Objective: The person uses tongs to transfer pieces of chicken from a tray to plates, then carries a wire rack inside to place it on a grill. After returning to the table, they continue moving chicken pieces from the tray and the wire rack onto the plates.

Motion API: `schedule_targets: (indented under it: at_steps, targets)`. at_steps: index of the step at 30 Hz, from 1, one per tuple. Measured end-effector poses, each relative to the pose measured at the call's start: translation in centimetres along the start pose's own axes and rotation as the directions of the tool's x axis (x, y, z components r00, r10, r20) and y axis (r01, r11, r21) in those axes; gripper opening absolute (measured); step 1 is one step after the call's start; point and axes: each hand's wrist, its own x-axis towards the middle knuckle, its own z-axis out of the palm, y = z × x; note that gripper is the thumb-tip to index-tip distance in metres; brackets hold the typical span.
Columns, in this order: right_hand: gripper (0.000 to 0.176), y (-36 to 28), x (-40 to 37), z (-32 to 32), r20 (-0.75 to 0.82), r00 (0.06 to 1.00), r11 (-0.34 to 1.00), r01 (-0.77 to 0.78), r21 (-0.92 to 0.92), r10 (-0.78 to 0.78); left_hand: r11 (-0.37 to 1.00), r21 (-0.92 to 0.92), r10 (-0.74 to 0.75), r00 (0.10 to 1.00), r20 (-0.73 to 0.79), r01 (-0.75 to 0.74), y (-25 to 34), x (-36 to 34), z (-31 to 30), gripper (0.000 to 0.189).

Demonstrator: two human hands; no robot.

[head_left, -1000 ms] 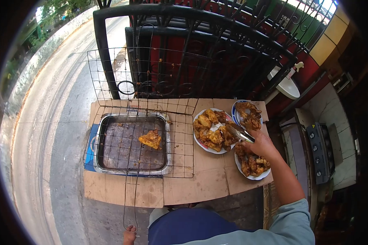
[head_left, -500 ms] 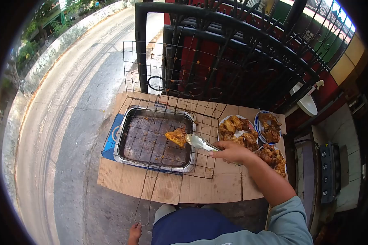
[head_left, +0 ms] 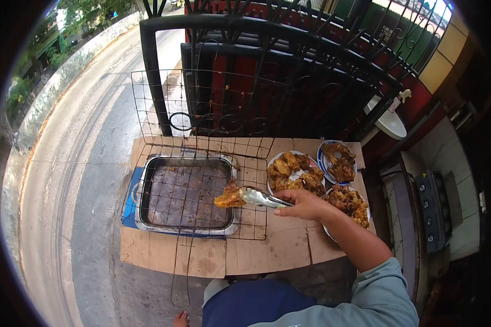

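Note:
My right hand (head_left: 299, 204) is closed around metal tongs (head_left: 259, 197). Their tips grip a browned piece of grilled chicken (head_left: 228, 197) over the right side of a wire grill basket (head_left: 251, 224). The basket's lower half lies across a rectangular metal tray (head_left: 147, 218) with a dark, stained bottom; its other half stands raised against the gate. At the bottom edge, my left hand (head_left: 181, 319) is partly cut off, its curled fingers at the end of the basket's long wire handle (head_left: 173, 283).
Right of the tray, a plate of chicken (head_left: 289, 169), a blue-rimmed plate (head_left: 323, 163) and a third plate (head_left: 333, 237) hold browned pieces. Cardboard (head_left: 278, 250) covers the table. A black metal gate (head_left: 223, 27) stands behind; a stove (head_left: 433, 210) is at right.
The scene has shifted left in view. Held in the tongs, the chicken has moved right relative to the tray, towards its right rim, and has turned somewhat. My left hand shows less.

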Motion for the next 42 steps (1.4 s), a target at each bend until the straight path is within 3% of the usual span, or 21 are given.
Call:
schedule_targets:
  at_steps: [2,4,5,6,8,9,11,14,19,21,23,24,26,27,28,29,32,34,37,39,42]
  targets:
    - [0.057,-0.8,-3.3,-2.8,-0.144,0.988,0.995,0.063,0.081,-0.051,1.0,-0.002,0.005,1.0,-0.023,-0.005,0.2,0.1,0.2,0.047]
    - [0.057,-1.9,-6.3,-6.2,-0.261,0.964,0.999,-0.047,0.001,0.046,0.994,0.054,0.102,0.995,-0.023,-0.1,0.3,0.2,0.3,0.046]
    - [0.057,-0.9,-7.1,-7.8,-0.341,0.938,0.981,-0.006,-0.193,-0.061,0.975,0.107,0.199,0.98,-0.015,-0.196,0.4,0.6,0.3,0.045]
    - [0.056,-0.2,-7.7,-9.0,-0.397,0.9,0.924,0.016,-0.383,-0.18,0.889,0.254,0.376,0.924,0.069,-0.381,0.3,1.5,0.3,0.045]
    - [0.05,-0.7,-8.6,-10.0,-0.458,0.874,0.883,-0.077,-0.463,-0.164,0.544,0.477,0.682,0.695,0.228,-0.691,0.9,2.3,0.4,0.045]
    - [0.048,-0.5,-8.6,-10.2,-0.506,0.848,0.833,-0.159,-0.529,-0.16,0.75,0.398,0.531,0.839,0.115,-0.529,0.7,1.4,0.5,0.045]
    - [0.047,0.6,-8.0,-10.4,-0.554,0.813,0.764,-0.24,-0.599,-0.179,0.909,0.25,0.336,0.941,0.04,-0.335,1.0,0.7,1.1,0.046]
    - [0.052,2.2,-6.7,-9.4,-0.495,0.815,0.658,-0.197,-0.727,-0.303,0.956,0.16,0.247,0.969,0.005,-0.245,1.3,-0.7,2.0,0.046]
    - [0.045,2.1,-6.7,-8.6,-0.443,0.836,0.62,-0.166,-0.767,-0.324,0.899,0.278,0.364,0.93,-0.042,-0.339,-0.6,-2.5,3.3,0.047]
    - [0.046,2.6,-6.5,-9.1,-0.459,0.842,0.659,-0.176,-0.732,-0.285,0.737,0.48,0.561,0.827,-0.04,-0.477,-1.1,-3.5,3.7,0.048]
    - [0.047,2.8,-6.5,-9.8,-0.476,0.844,0.699,-0.185,-0.691,-0.248,0.315,0.778,0.853,0.522,0.02,-0.544,-1.9,-3.5,4.2,0.048]
    - [0.049,2.9,-6.6,-10.1,-0.461,0.855,0.726,-0.159,-0.669,-0.238,0.311,0.782,0.855,0.518,0.018,-0.54,-2.2,-3.9,4.3,0.048]
    - [0.052,3.5,-6.8,-11.0,-0.447,0.865,0.757,-0.131,-0.64,-0.229,0.774,0.487,0.498,0.864,-0.073,-0.405,-2.4,-5.5,4.6,0.047]
    - [0.055,4.1,-6.8,-11.5,-0.443,0.863,0.784,-0.095,-0.614,-0.243,0.772,0.492,0.499,0.863,-0.076,-0.403,-2.0,-5.8,4.9,0.047]
    - [0.058,4.6,-6.8,-12.1,-0.44,0.861,0.809,-0.057,-0.585,-0.257,0.95,0.236,0.232,0.967,-0.107,-0.202,-1.5,-6.1,5.2,0.045]
    - [0.058,4.7,-7.1,-12.7,-0.439,0.861,0.813,-0.052,-0.58,-0.258,0.998,-0.037,-0.05,0.997,-0.06,0.048,-1.0,-6.5,5.2,0.044]
    - [0.061,4.1,-8.4,-13.7,-0.456,0.865,0.876,-0.04,-0.48,-0.21,0.98,-0.145,-0.137,0.991,-0.012,0.134,0.2,-8.2,4.2,0.043]
    - [0.065,4.2,-9.9,-13.2,-0.489,0.83,0.888,0.018,-0.459,-0.269,0.979,-0.18,-0.124,0.982,-0.14,0.098,4.9,-12.3,2.2,0.046]
    - [0.069,4.4,-11.6,-12.3,-0.497,0.827,0.937,0.096,-0.337,-0.264,0.966,-0.166,0.11,0.896,-0.43,-0.198,6.9,-12.9,-1.5,0.051]
    - [0.072,4.5,-12.8,-10.4,-0.449,0.855,0.946,0.134,-0.294,-0.261,0.876,-0.156,0.238,0.689,-0.685,-0.457,13.7,-15.2,-5.1,0.046]
    - [0.078,5.9,-14.2,-6.7,-0.301,0.922,0.97,0.226,-0.087,-0.242,0.709,0.142,0.54,0.403,-0.739,-0.691,29.4,-21.3,-10.0,0.049]
